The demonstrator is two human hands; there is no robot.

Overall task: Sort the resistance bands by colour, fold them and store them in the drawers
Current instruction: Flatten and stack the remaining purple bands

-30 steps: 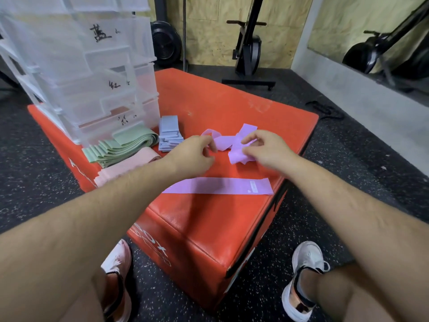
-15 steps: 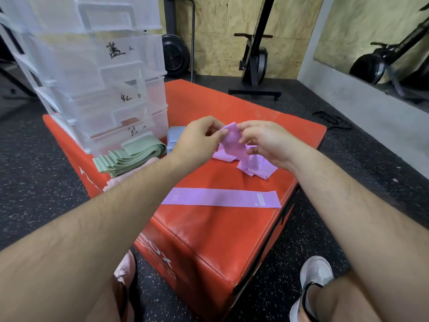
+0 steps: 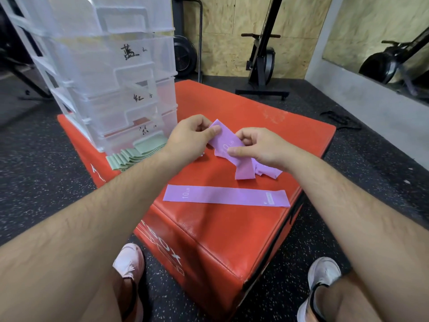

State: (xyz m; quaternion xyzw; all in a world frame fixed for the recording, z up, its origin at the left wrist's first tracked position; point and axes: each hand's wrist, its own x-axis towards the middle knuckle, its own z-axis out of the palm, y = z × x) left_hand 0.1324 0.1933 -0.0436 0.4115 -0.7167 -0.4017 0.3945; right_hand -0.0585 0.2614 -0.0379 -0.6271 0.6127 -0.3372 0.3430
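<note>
A purple resistance band (image 3: 228, 147) is lifted above the red box, and both hands pinch it. My left hand (image 3: 189, 138) holds its upper left end. My right hand (image 3: 257, 147) grips it a little lower, by the printed "10 LB". Its free end hangs down to more purple bands (image 3: 267, 170) lying crumpled under my right hand. Another purple band (image 3: 226, 196) lies flat and straight nearer to me. Folded green bands (image 3: 132, 156) are stacked at the foot of the clear plastic drawer unit (image 3: 104, 73), whose drawers carry handwritten labels.
Everything sits on a red padded box (image 3: 232, 240) on black rubber flooring. My two shoes (image 3: 130, 261) stand by its near corner. An exercise machine (image 3: 262, 59) stands behind by the wooden wall, and a low grey wall (image 3: 371, 105) runs along the right.
Both hands have lifted one purple band out of the crumpled pile and drawn it out between them. The camera has moved closer, hiding the blue and pink bands behind my left arm.
</note>
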